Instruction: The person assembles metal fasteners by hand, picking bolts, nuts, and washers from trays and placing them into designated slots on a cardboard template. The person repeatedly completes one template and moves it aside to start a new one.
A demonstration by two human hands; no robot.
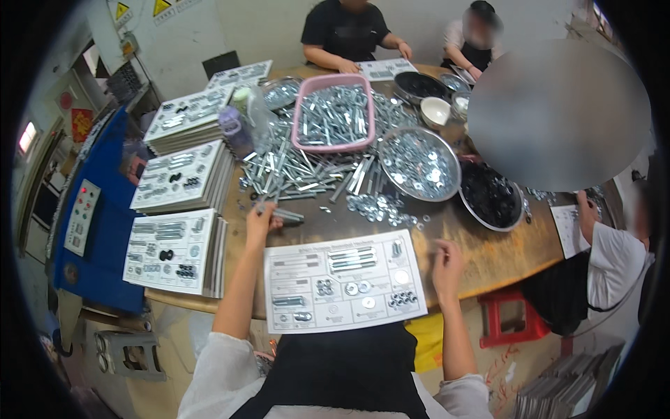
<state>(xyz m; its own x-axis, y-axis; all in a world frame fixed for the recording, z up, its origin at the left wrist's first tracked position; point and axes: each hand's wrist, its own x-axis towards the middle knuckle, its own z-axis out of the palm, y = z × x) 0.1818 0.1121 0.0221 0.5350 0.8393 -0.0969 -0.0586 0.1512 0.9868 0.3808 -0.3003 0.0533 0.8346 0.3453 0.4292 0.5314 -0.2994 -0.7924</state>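
In front of me lies a white printed card (328, 324) with bolts, washers and nuts set on its pictured sections. My left hand (259, 222) is closed on metal bolts (287, 216) beyond the card's far left corner, beside a loose heap of long bolts (272, 171); how many bolts it holds is unclear. Just off the card's right edge, my right hand (448, 267) is raised with its fingers curled together. Whatever may be between those fingers is hidden. Several loose washers (380, 208) lie past the card's far edge.
A pink basket (299, 124) holds bolts; steel bowls of washers (457, 183) and black parts (513, 222) stand to its right. Stacks of filled cards (174, 241) line the left, by a purple bottle (236, 133). Co-workers (349, 31) sit around the table (481, 255). A red stool (497, 339) stands right.
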